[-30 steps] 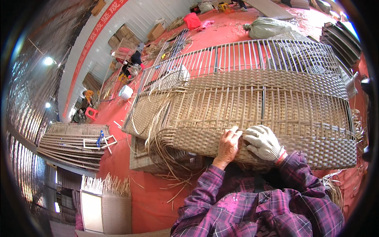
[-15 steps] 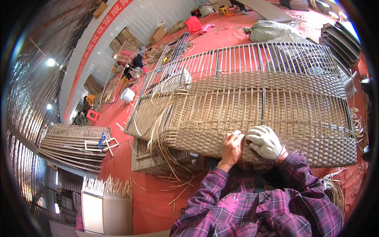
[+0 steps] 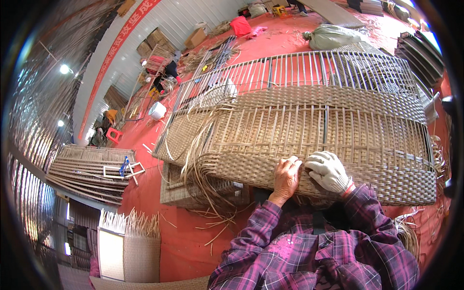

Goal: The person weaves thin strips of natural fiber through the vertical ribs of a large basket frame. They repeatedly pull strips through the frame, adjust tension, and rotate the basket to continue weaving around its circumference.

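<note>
A large brown wicker panel [image 3: 270, 166], woven in bands over a metal frame, lies in front of me. My bare left hand [image 3: 287, 179] is closed at its near band, fingers bent and pinching at the wicker strands. Right beside it, my right hand [image 3: 329, 172] in a white knitted glove is curled over the same band, its fingertips close to the left hand's. The exact grip of both hands is partly hidden by the fingers. Long loose strands [image 3: 191, 162] trail off the panel's left side and hang toward the floor. Open bars [image 3: 290, 67] show along the panel's far side.
Under the panel sits another woven piece [image 3: 174, 193]. Stacked frames [image 3: 92, 169] and an upright panel with loose ends [image 3: 142, 251] stand at left. A white bucket [image 3: 157, 111], a red stool [image 3: 114, 135] and two people working are farther back. A pale sack [image 3: 333, 37] lies beyond the panel.
Both hands stay at the same band, with the gloved right hand shifted very slightly right and up. The whole view has turned a little.
</note>
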The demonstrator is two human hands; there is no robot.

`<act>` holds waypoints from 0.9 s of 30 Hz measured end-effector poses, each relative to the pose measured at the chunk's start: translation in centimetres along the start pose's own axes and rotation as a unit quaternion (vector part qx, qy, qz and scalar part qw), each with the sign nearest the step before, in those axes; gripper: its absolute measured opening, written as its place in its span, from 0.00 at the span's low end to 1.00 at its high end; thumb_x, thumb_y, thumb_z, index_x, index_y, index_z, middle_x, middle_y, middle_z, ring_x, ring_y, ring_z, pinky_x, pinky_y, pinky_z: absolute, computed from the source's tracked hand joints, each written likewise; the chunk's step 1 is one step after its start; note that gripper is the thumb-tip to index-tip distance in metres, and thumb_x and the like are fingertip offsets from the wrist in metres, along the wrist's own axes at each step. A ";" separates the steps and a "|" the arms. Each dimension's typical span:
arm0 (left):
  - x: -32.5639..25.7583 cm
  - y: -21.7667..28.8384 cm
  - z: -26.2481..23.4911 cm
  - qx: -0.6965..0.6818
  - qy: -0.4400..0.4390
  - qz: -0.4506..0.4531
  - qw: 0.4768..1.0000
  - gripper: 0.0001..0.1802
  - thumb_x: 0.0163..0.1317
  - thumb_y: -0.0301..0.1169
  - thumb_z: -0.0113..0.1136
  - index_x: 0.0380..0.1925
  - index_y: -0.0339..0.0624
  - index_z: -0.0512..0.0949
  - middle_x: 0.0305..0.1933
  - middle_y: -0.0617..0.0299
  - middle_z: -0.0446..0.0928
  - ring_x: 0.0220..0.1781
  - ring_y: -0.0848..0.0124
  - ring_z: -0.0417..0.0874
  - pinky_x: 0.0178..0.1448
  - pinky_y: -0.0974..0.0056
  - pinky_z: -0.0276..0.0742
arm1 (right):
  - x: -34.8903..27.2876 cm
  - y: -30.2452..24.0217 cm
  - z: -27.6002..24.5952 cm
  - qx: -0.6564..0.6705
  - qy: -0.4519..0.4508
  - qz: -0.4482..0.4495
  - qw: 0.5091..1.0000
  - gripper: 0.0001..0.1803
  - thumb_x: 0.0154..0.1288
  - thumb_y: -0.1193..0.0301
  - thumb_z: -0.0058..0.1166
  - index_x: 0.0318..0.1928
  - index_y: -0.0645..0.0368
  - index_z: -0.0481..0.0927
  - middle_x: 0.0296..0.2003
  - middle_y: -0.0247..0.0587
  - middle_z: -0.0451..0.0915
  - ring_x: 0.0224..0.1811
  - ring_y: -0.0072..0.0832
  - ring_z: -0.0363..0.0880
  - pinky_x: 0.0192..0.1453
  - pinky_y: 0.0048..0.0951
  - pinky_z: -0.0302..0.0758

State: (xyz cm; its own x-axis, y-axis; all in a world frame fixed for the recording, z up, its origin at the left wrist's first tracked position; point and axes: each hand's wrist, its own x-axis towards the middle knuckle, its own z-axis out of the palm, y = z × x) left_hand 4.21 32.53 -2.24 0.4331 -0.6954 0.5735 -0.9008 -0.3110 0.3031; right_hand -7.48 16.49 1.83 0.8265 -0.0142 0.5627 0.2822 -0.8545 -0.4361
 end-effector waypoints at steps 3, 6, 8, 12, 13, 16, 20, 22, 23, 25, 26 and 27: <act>0.0 0.0 0.0 0.001 0.000 -0.001 1.000 0.12 0.58 0.25 0.57 0.42 0.39 0.81 0.50 0.58 0.78 0.49 0.58 0.76 0.54 0.56 0.72 | -0.1 0.0 0.0 -0.002 -0.010 0.010 1.000 0.15 0.55 0.68 0.61 0.44 0.55 0.82 0.47 0.38 0.81 0.55 0.39 0.75 0.60 0.42 0.69; 0.0 0.1 0.1 0.001 0.005 -0.001 1.000 0.12 0.58 0.25 0.57 0.42 0.39 0.81 0.50 0.58 0.78 0.49 0.58 0.76 0.54 0.56 0.72 | -0.2 0.0 -0.1 0.002 -0.006 0.009 1.000 0.15 0.55 0.68 0.61 0.44 0.55 0.82 0.47 0.38 0.81 0.55 0.39 0.75 0.60 0.42 0.69; 0.0 0.1 0.0 0.000 0.005 0.002 1.000 0.11 0.58 0.25 0.56 0.41 0.39 0.81 0.50 0.58 0.78 0.49 0.58 0.76 0.54 0.56 0.72 | -0.2 0.0 -0.1 0.007 -0.010 0.004 1.000 0.15 0.55 0.68 0.61 0.44 0.55 0.82 0.47 0.38 0.81 0.55 0.39 0.75 0.60 0.42 0.69; 0.0 0.3 -0.1 -0.007 0.011 -0.006 1.000 0.10 0.60 0.24 0.56 0.40 0.38 0.82 0.48 0.55 0.79 0.48 0.56 0.77 0.54 0.55 0.73 | -0.3 0.1 -0.2 -0.003 -0.015 0.016 1.000 0.15 0.55 0.68 0.61 0.44 0.55 0.81 0.47 0.39 0.81 0.55 0.39 0.75 0.60 0.42 0.70; 0.0 0.3 -0.1 -0.005 0.012 -0.004 1.000 0.10 0.60 0.24 0.56 0.40 0.38 0.82 0.48 0.55 0.79 0.48 0.56 0.77 0.54 0.55 0.73 | -0.3 0.1 -0.2 -0.002 -0.006 0.010 1.000 0.15 0.55 0.68 0.61 0.44 0.55 0.81 0.47 0.39 0.81 0.55 0.39 0.75 0.59 0.42 0.70; 0.0 0.5 -0.2 -0.002 0.012 -0.007 1.000 0.10 0.60 0.24 0.56 0.40 0.38 0.82 0.48 0.55 0.79 0.48 0.56 0.77 0.54 0.56 0.73 | -0.4 0.0 -0.3 0.006 -0.007 0.010 1.000 0.15 0.55 0.69 0.61 0.44 0.55 0.82 0.46 0.39 0.81 0.55 0.40 0.75 0.60 0.42 0.69; 0.0 0.5 -0.2 0.002 0.006 -0.010 1.000 0.10 0.60 0.24 0.57 0.40 0.38 0.82 0.48 0.55 0.80 0.48 0.57 0.77 0.54 0.56 0.73 | -0.5 0.0 -0.2 0.006 0.005 0.008 1.000 0.15 0.55 0.68 0.61 0.45 0.55 0.82 0.46 0.39 0.81 0.55 0.40 0.75 0.60 0.42 0.69; 0.0 0.5 -0.2 0.002 0.005 -0.007 1.000 0.10 0.60 0.24 0.57 0.40 0.39 0.82 0.48 0.55 0.80 0.48 0.57 0.77 0.54 0.56 0.73 | -0.6 0.0 -0.2 0.003 0.010 0.006 1.000 0.15 0.55 0.68 0.61 0.44 0.55 0.82 0.46 0.39 0.81 0.55 0.40 0.75 0.60 0.42 0.69; 0.0 0.5 -0.2 0.002 0.013 -0.006 1.000 0.10 0.60 0.24 0.57 0.40 0.39 0.82 0.48 0.55 0.80 0.48 0.57 0.77 0.54 0.56 0.73 | -0.6 0.1 -0.2 0.003 0.006 0.008 1.000 0.15 0.55 0.68 0.61 0.44 0.55 0.82 0.46 0.39 0.81 0.55 0.40 0.75 0.60 0.42 0.69; 0.0 0.5 -0.2 0.002 0.010 0.000 1.000 0.10 0.60 0.24 0.57 0.40 0.39 0.82 0.47 0.55 0.80 0.48 0.57 0.77 0.54 0.56 0.74 | -0.7 0.2 0.0 0.001 0.004 0.009 1.000 0.15 0.55 0.68 0.61 0.44 0.55 0.82 0.46 0.39 0.80 0.55 0.40 0.75 0.60 0.42 0.69; 0.0 0.5 -0.2 0.005 0.015 -0.003 1.000 0.10 0.60 0.24 0.57 0.40 0.39 0.82 0.47 0.55 0.80 0.48 0.57 0.77 0.54 0.57 0.74 | -0.7 0.3 0.1 0.000 0.006 0.009 1.000 0.15 0.55 0.68 0.61 0.44 0.55 0.82 0.46 0.39 0.80 0.55 0.40 0.75 0.60 0.43 0.69; 0.0 0.5 -0.2 0.008 0.014 -0.001 1.000 0.09 0.60 0.24 0.57 0.40 0.38 0.82 0.47 0.55 0.80 0.48 0.57 0.77 0.53 0.57 0.74 | -0.7 0.4 0.1 -0.001 0.008 0.010 1.000 0.15 0.55 0.68 0.61 0.44 0.55 0.82 0.46 0.39 0.80 0.55 0.40 0.75 0.60 0.43 0.69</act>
State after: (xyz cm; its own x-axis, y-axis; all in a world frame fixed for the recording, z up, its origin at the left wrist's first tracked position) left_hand 3.81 32.48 -1.92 0.4361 -0.6763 0.5937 -0.8999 -0.3239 0.2921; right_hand -7.92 16.24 1.19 0.8236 -0.0400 0.5657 0.2653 -0.8545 -0.4466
